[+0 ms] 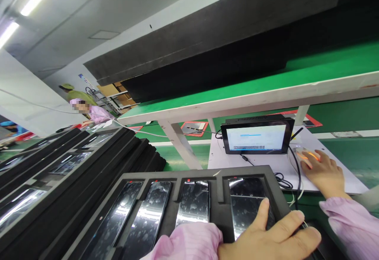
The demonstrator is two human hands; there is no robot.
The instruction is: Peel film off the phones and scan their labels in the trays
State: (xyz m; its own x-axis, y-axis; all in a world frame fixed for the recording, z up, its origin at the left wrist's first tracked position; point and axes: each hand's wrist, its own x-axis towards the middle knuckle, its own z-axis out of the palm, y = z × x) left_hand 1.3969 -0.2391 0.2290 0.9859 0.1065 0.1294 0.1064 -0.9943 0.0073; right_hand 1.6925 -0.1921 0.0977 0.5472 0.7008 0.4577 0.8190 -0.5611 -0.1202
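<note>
My left hand (266,234) reaches across the black foam tray (220,189), fingers spread. Its thumb tip touches the dark glass of the rightmost phone (247,202), and the other fingers lie over the tray's right edge. Three more glossy phones sit in slots to the left, including one phone (192,200) beside the rightmost. Each shows a small red tab at its top edge. Over on the white board (219,161), my right hand (325,173) is curved around a mouse (306,158) glowing orange; the palm hides part of it.
A small monitor (256,137) with a lit screen stands on the board, cables (296,173) trailing beside it. Stacked black trays (97,161) with phones rise at left. A green-topped shelf (237,90) spans overhead. People in work clothes, including a person in pink (99,113), are farther back.
</note>
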